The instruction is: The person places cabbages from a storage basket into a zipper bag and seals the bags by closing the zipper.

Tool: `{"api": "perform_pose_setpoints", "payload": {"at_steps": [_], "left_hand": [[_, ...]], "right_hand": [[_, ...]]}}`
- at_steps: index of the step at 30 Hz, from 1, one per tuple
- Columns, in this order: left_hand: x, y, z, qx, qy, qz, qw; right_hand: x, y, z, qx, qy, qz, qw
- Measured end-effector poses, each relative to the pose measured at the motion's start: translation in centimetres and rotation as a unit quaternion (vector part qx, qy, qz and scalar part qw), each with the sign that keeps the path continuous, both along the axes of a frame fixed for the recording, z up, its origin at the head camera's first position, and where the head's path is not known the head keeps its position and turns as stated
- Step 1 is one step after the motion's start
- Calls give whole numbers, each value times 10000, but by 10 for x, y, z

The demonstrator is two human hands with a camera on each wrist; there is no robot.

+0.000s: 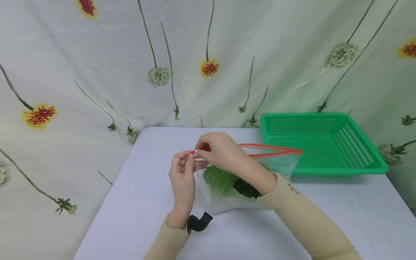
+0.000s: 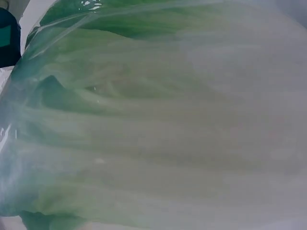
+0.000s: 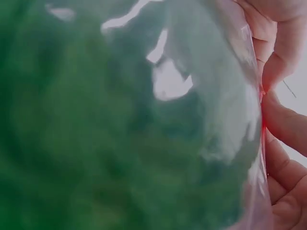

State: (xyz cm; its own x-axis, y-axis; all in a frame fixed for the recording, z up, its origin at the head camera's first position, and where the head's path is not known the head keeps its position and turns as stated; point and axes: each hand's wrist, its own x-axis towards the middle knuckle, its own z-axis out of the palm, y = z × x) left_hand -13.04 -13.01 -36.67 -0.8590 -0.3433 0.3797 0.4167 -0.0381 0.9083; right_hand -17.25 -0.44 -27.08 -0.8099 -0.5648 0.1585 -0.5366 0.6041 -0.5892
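A clear zip bag [image 1: 211, 206] with a red seal strip lies on the table, and a leafy green vegetable [image 1: 219, 180] sits inside it. My left hand [image 1: 182, 177] pinches the left corner of the red strip between thumb and fingers. Right beside it, my right hand [image 1: 221, 150] pinches the same strip. Toward the right end the two red edges stand apart. Leaves [image 2: 120, 96] behind the plastic fill the left wrist view. In the right wrist view, fingertips [image 3: 283, 115] meet at the red strip along the bag's edge.
A green plastic basket [image 1: 354, 168] stands at the back right of the white table [image 1: 136, 202], just behind the bag. A flowered cloth [image 1: 182, 47] hangs behind the table. Black wrist cameras [image 1: 199, 221] are worn on both wrists.
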Motion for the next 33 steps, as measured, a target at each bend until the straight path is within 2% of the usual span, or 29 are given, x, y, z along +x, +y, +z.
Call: {"api": "perform_pose_setpoints", "payload": {"at_steps": [6,11,15,22,29,33], "left_hand": [[-1,0,-1,22,290,88,9995],[-1,4,3,3,265,159,9995],[-1,1,6,54,132,242,9996],[0,-10,6,261,-161,361,9989],[-2,-19,6,344,-258,384,9983],[-3,-25,6,440,-415,510,9969]], "right_hand": [[-2,-1,-2,-135,-6,14,9999],[3,0,1,153,282,-90,9994],[4,12,4,380,203,-230,9988],[2,63,1,290,-54,-446,9986],[7,119,-6,204,-150,-993,9947],[11,150,-8,275,-118,-1237,9919]]}}
